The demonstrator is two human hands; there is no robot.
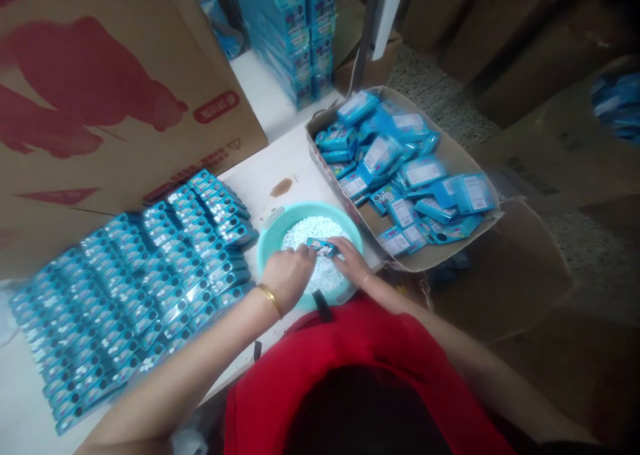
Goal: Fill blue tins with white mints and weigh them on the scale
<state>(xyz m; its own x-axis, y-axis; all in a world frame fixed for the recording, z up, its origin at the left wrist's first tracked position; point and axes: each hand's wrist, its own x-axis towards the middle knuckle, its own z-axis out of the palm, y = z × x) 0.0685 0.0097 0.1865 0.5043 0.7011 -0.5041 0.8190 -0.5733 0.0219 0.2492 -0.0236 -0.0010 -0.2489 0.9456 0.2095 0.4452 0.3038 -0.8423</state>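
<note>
Small pack, position: the small blue pack [318,244] is over the white pellets [330,280] in the teal basin [270,247], which stands on the tabletop [295,155].
Right hand: the right hand [351,262] pinches the pack's right end, fingers along the far side.
Left hand: the left hand [290,275] has its fingers bunched at the pack's left end; whether they pinch the pack or a few pellets, cannot tell.
Pack weight: judged light; fingertips alone should carry it.
Pack wall: probably thin card, stiff along its edges, likely to dent under a hard squeeze mid-panel. Blurred here, so material is a fair guess only.
Pack surface: printed and likely smooth, so somewhat slippery to dry fingers.
Best hold: by the two narrow ends or long edges, lightly, leaving the middle uncrushed.
Pellets: tiny, loose, apparently hard; apt to roll and scatter if the pack is tipped.
Left of basin: close-set rows of blue packs [150,282]; a knock at the edge could disturb several.
Right of basin: cardboard box [375,218] with larger blue packets [420,174] heaped loosely inside.
</note>
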